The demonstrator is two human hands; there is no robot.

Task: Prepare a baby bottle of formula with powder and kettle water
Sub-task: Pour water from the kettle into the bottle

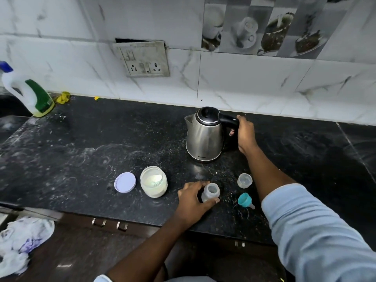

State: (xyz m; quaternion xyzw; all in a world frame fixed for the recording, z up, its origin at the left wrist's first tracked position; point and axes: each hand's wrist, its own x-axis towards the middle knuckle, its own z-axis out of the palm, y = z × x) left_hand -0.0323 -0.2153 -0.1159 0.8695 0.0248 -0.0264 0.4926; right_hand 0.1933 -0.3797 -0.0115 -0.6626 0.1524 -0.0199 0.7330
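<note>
A small clear baby bottle stands uncapped on the black counter, with my left hand wrapped around its side. My right hand grips the black handle of the steel kettle, which rests upright on the counter with its lid closed. Left of the bottle an open jar of white powder stands beside its lilac lid. The bottle's clear cap and its teal teat ring lie to the right of the bottle.
A white and green detergent bottle leans at the back left, near a yellow cloth. A wall socket plate sits above the counter. Drawer handles run below the front edge, and a crumpled bag lies on the floor at left.
</note>
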